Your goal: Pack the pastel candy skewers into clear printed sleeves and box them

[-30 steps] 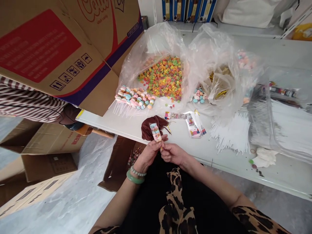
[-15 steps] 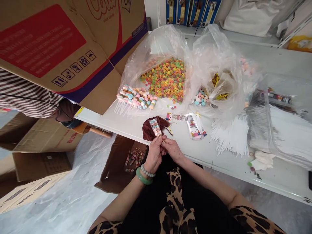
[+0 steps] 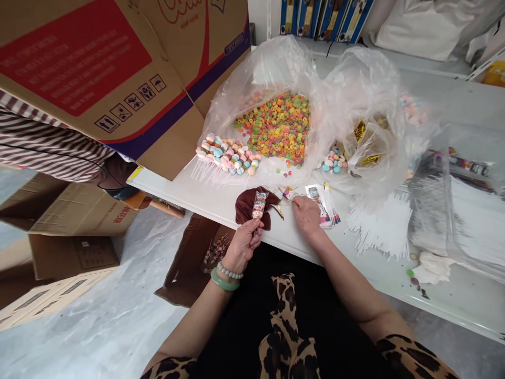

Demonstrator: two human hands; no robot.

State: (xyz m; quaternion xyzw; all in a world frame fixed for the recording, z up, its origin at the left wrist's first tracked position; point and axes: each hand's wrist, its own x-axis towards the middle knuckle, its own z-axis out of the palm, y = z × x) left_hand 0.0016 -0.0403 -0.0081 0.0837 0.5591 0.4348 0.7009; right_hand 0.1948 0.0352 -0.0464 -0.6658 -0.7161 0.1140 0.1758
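The left hand (image 3: 243, 246) pinches the light, slippery candy packet (image 3: 259, 206) at its neck; the right hand (image 3: 306, 217), its grip unclear, rests by gold ties (image 3: 279, 210).

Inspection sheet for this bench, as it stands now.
Surface: long white table, cluttered.
Job's things: clear printed candy packet in left hand, above dark maroon cloth; gold twist ties beside right hand.
Clutter: clear plastic bag of colourful ring candies, loose white lollipop sticks, crumpled white tissue.
Grippers: bare hands; left pinches packet, right rests on table.
Cables: thin black cord by blue binders.
Surroundings: brown cardboard box overhead, co-worker's striped sleeve.
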